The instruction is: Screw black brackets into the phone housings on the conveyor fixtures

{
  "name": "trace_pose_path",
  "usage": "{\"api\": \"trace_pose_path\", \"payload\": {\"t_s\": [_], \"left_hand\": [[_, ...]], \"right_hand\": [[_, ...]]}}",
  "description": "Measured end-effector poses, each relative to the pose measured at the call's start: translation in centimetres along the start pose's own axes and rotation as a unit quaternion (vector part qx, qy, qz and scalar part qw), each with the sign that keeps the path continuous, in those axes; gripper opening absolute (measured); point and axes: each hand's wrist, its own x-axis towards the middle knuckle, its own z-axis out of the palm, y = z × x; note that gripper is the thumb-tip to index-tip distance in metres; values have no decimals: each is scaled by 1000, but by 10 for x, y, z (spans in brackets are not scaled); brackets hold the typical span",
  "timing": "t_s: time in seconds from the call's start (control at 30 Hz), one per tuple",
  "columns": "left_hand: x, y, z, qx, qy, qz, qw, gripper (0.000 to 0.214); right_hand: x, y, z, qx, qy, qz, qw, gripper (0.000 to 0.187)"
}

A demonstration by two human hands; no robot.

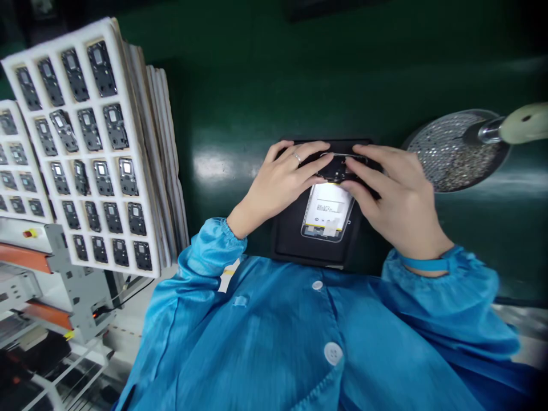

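An opened phone (327, 211) with its white battery showing lies face down on a black mat (285, 237). Across its far end sits a black phone cover part (334, 167). From the left, my left hand (286, 180) has its fingers closed on that part, with a ring on one finger. My right hand (391, 197) grips the same end from the right, its thumb near the battery's upper edge. Fingers of both hands hide much of the black part and of the phone's far edge.
On the left stands a stack of white foam trays (96, 151) with black phone parts in the compartments. A round dish (454, 151) of small metal screws lies at right, beneath a cream-handled tool (524, 123). The green table (257, 74) spreads beyond my hands.
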Motion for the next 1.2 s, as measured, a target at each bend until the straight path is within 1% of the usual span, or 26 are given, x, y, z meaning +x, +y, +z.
{"api": "trace_pose_path", "payload": {"t_s": [0.1,0.27,0.33,0.5,0.57,0.67,0.8,0.87,1.0,1.1,1.2], "left_hand": [[3,0,-4,5,-13,3,1000,44],[6,0,-8,5,-24,12,1000,43],[7,1,-7,0,-21,12,1000,42],[9,1,-5,-22,-2,-18,1000,39],[11,-1,-5,-28,2,-11,1000,37],[12,-5,-4,-29,-4,7,1000,43],[11,-8,-1,-25,-7,19,999,47],[11,-8,1,-23,-2,21,1000,47],[10,-5,2,-29,-1,12,1000,47],[10,-2,1,-39,-13,-6,999,46],[12,0,-1,-47,-25,-28,998,44]], "right_hand": [[-1,1,0,-26,-14,-1,1000,49],[-3,-4,-1,-115,-10,14,993,43],[-5,-5,0,-128,-13,25,991,41],[-10,-6,4,-134,-25,73,988,36],[-11,-5,7,-138,-14,71,988,38],[-13,-4,11,-137,6,54,989,42],[-14,-1,15,-147,28,57,987,38],[-15,0,15,-153,25,63,986,36],[-15,1,11,-137,16,53,989,37],[-14,-3,10,-119,5,82,990,35],[-13,-8,13,-107,17,117,987,32]]}}
